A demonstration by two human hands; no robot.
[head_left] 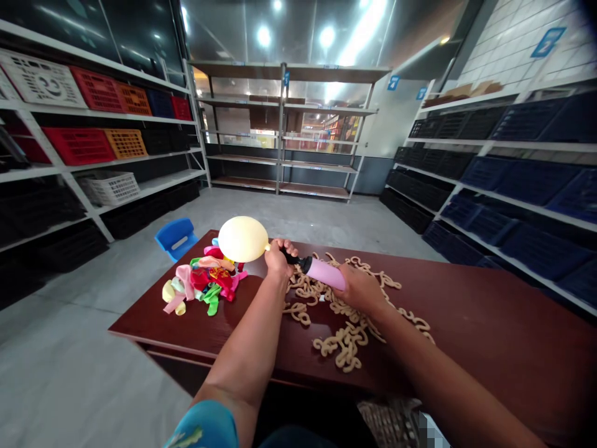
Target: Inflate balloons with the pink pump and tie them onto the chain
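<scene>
A pale yellow inflated balloon [243,239] is held by its neck in my left hand [280,259], at the black nozzle end of a pump. My right hand [359,287] is wrapped round the pink barrel of the hand pump [326,274]. To the left on the table lies a pile of colourful deflated balloons [200,278], red, pink, green and yellow. Beneath and around the pump are many curly tan balloon pieces [345,345], spread over the table's middle.
The dark red-brown table [471,305] stretches to the right. A blue chair [176,238] stands beyond its left edge. Shelves with red and orange crates [93,90] line the left, dark blue bins [532,180] the right, and a metal rack [281,130] stands at the back.
</scene>
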